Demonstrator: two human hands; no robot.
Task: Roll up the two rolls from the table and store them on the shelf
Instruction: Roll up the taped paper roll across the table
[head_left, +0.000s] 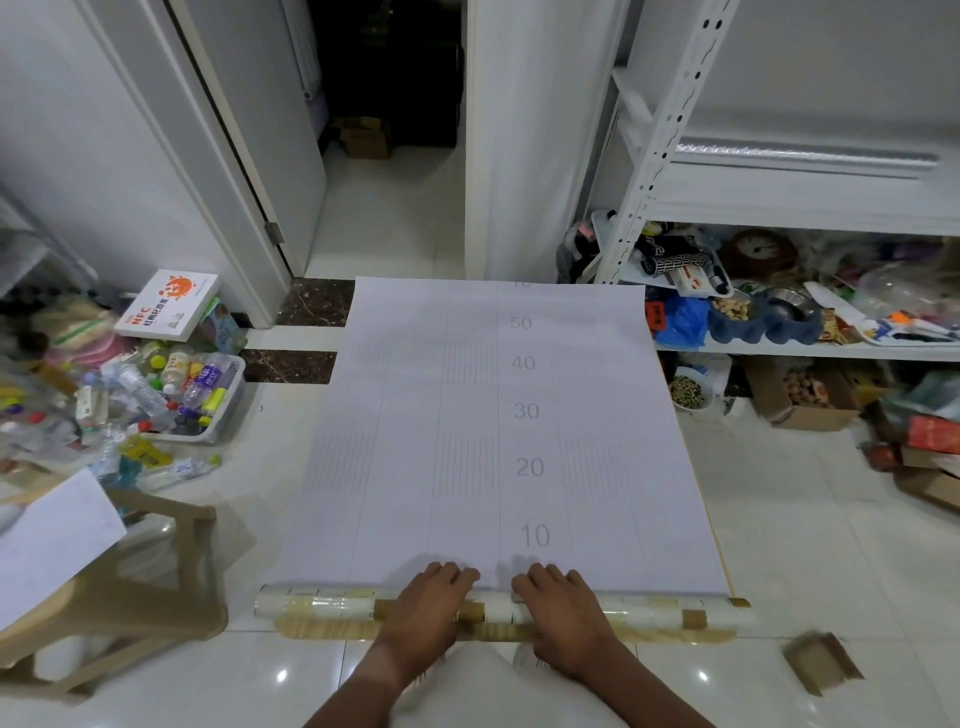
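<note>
Both hands, left hand (434, 597) and right hand (558, 603), press the roll (322, 605); fingers (457, 574) straight, flat on its unrolled sheet (493, 415).

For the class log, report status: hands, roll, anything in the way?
Both hands, left hand and right hand, flat on the roll. Sheet mostly unrolled across floor. Nothing on the sheet.

Both forearms reach forward from the bottom edge, converging slightly. The left hand (434, 597) lies palm down, fingers extended and close together, pressing flat. The right hand (558, 600) mirrors it just beside, fingers straight; its fingertips look slightly blurred, so their exact spread is unclear.
</note>
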